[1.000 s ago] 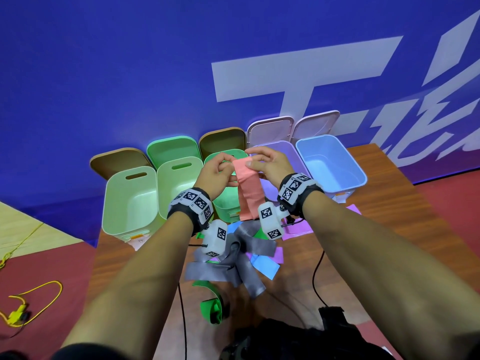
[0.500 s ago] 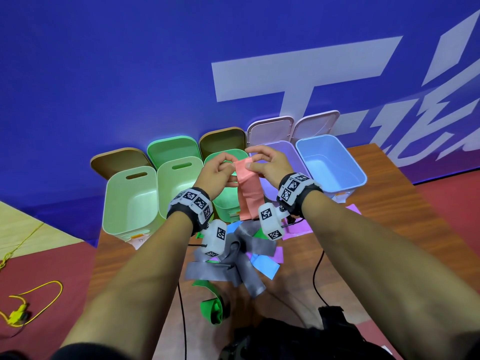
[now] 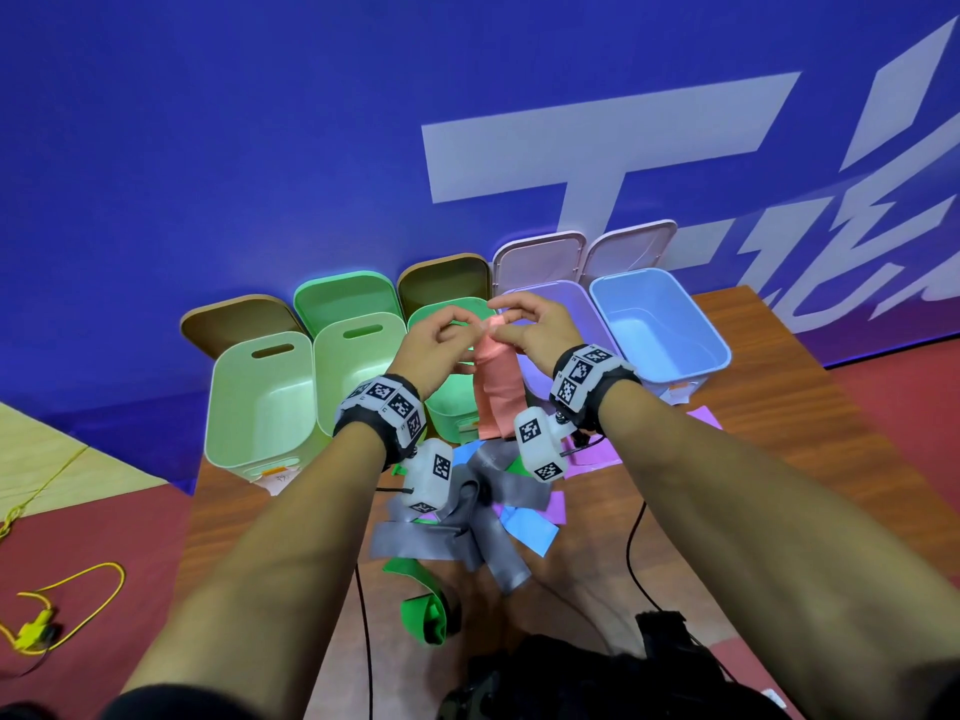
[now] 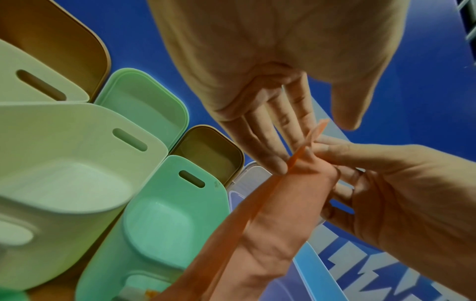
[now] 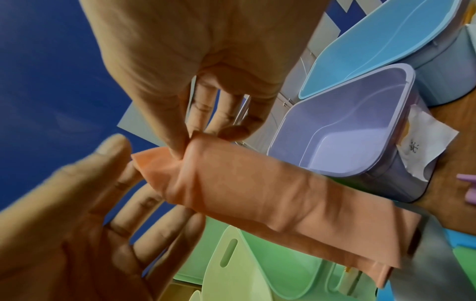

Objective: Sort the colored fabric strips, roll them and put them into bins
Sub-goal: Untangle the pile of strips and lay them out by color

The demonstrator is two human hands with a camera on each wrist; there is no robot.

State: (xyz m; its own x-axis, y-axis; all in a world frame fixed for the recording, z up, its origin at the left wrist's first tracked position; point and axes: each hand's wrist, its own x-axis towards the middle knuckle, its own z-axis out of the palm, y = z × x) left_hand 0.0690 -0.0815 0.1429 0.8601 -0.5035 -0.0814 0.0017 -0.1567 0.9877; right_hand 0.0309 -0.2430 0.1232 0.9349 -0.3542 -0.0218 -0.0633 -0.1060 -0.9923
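Observation:
A salmon-pink fabric strip hangs in the air over the row of bins. My right hand pinches its top end between thumb and forefinger. In the right wrist view the strip looks folded along its length. My left hand is at the same end, with fairly straight fingers lying against the strip's edge and the thumb off it. The strip's lower end dangles in front of the mint green bin.
Left to right stand a pale green bin, a yellow-green bin, the mint one, a lavender bin and a blue bin, lids open behind. Grey, blue, purple and green strips lie piled on the wooden table.
Both hands have drawn closer together at the strip's top, which is now gathered narrower. My left thumb has come off the fabric; the strip still hangs in the same place.

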